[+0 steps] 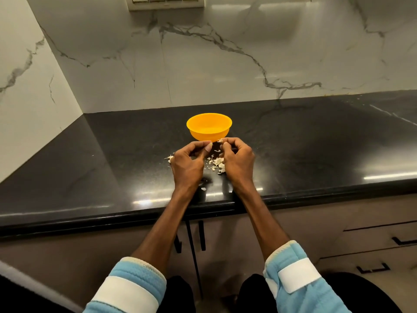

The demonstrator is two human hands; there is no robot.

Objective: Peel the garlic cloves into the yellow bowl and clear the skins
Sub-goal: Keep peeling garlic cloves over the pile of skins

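Observation:
The yellow bowl [209,126] stands on the black counter just beyond my hands. My right hand [237,159] has its fingers curled and pinches a small pale piece of garlic [221,140] at its fingertips, close to the bowl's near wall. My left hand [188,162] is beside it with fingers curled and thumb laid against the forefinger; nothing shows in its grip. Loose garlic skins [216,164] lie in a small heap on the counter between and under my hands. What lies in the bowl cannot be made out.
More skin scraps lie left of my left hand [169,158], and one near the counter's front edge [203,189]. The black counter [316,143] runs wide to both sides, with marble walls behind and at left. Cabinet doors with dark handles [202,236] hang below.

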